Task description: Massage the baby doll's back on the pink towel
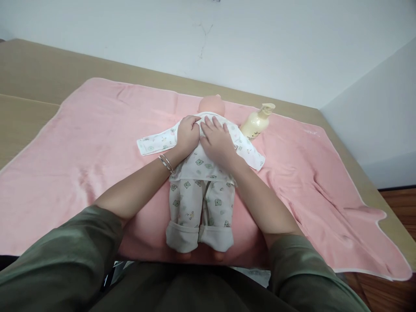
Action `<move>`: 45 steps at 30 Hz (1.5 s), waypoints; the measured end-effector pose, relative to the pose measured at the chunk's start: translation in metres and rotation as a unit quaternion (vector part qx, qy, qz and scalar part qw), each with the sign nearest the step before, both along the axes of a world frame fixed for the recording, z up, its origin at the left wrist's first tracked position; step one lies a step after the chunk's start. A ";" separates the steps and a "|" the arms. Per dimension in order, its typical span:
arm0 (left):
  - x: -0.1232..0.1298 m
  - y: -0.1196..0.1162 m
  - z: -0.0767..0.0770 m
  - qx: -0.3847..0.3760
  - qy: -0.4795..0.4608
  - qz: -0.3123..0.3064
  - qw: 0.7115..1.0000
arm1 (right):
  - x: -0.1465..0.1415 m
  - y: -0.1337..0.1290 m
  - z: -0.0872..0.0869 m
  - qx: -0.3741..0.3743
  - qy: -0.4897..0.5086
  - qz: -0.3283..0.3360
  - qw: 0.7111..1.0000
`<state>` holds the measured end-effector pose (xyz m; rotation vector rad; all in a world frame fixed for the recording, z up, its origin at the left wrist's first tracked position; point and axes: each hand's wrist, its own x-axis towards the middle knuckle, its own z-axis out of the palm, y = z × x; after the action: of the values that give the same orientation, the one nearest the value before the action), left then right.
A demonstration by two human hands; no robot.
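Note:
A baby doll [211, 105] lies on a pink blanket, its head toward the wall, dressed in a white printed top [199, 164] and matching trousers [190, 201] with turned-up cuffs. My left hand [188, 134] rests on the upper left chest of the top, fingers curled and pressed together near the neckline; whether cloth is pinched in them is hidden. Beside it, my right hand [217, 139] lies flat on the chest with its fingers spread. Both sleeves stretch outward. The doll's feet show below the cuffs.
The pink blanket [107, 130] covers much of a wooden table [35, 65]. A cream pump bottle [256, 123] sits on the blanket beside the doll's right-hand sleeve in view. Behind the table stands a white wall [146, 39].

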<state>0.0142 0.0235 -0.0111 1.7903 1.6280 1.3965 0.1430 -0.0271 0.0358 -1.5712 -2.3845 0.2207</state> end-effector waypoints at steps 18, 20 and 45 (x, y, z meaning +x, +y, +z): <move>0.031 -0.045 0.031 -0.092 0.229 -0.065 0.967 | 0.030 0.021 0.001 -0.015 0.006 -0.088 0.996; 0.021 -0.032 0.029 -0.096 0.186 -0.075 0.975 | 0.018 0.003 0.006 -0.009 -0.037 -0.096 0.995; 0.002 -0.004 0.016 -0.031 0.212 -0.088 0.973 | 0.009 -0.010 0.015 0.017 -0.062 -0.061 0.996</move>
<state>0.0158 0.0199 0.0052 2.2443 1.6322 0.9168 0.1517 -0.0373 0.0505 -1.7552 -2.3569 0.0579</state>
